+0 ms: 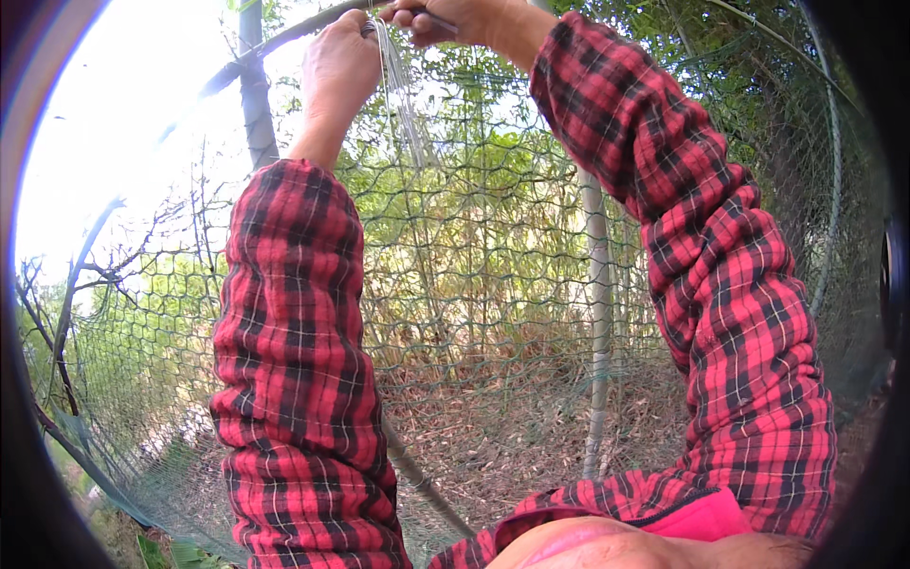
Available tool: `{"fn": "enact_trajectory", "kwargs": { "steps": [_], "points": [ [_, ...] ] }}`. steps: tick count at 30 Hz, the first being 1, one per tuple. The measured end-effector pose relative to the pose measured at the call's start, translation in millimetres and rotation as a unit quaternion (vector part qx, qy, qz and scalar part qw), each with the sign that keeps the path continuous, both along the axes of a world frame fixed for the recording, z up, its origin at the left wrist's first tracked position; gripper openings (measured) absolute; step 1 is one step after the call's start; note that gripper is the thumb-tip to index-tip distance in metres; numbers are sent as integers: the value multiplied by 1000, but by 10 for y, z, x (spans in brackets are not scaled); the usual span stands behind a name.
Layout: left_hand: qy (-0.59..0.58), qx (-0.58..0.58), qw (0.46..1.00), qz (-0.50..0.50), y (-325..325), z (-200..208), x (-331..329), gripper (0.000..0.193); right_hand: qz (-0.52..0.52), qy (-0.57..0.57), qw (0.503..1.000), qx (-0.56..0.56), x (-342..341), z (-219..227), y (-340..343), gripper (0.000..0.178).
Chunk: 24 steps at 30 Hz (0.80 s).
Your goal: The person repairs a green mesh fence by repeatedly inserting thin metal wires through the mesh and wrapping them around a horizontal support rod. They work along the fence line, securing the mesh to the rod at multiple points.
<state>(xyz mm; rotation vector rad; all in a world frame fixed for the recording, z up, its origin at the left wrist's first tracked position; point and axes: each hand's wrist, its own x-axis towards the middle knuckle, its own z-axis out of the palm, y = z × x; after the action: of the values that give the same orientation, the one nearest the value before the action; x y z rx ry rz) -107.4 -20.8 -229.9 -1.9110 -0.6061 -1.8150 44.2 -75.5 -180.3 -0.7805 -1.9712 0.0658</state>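
Note:
Both my arms reach up to the top of the view, in red and black checked sleeves. My left hand point(343, 64) is closed at a slanting pole point(294, 30), and a bundle of thin, pale wire-like strands point(406, 109) hangs down from its fingers. Just to its right, my right hand point(474, 19) is closed on a dark, slender piece point(438, 21) whose kind I cannot make out. The fingertips of both hands come close together near the upper edge, where the picture cuts off part of them.
Green netting point(474, 237) stretches behind my arms. An upright pole point(254, 95) stands left of my left hand, and another pale pole point(597, 303) stands between my arms. A slanting pole point(422, 484) runs low beside my left sleeve. Bare branches point(71, 303) stick out at the left.

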Motion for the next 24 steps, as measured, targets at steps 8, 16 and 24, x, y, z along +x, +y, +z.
{"fn": "enact_trajectory", "kwargs": {
  "steps": [8,16,24],
  "points": [
    [48,13,984,172,-27,-254,377,20,-322,-385,813,296,0,179,-275,23],
    [41,46,989,135,-215,-216,606,20,-450,-399,779,179,-611,472,-114,25],
    [37,-49,998,-13,-179,-121,572,32,-357,-353,849,164,-584,504,64,23]
  ]
}}
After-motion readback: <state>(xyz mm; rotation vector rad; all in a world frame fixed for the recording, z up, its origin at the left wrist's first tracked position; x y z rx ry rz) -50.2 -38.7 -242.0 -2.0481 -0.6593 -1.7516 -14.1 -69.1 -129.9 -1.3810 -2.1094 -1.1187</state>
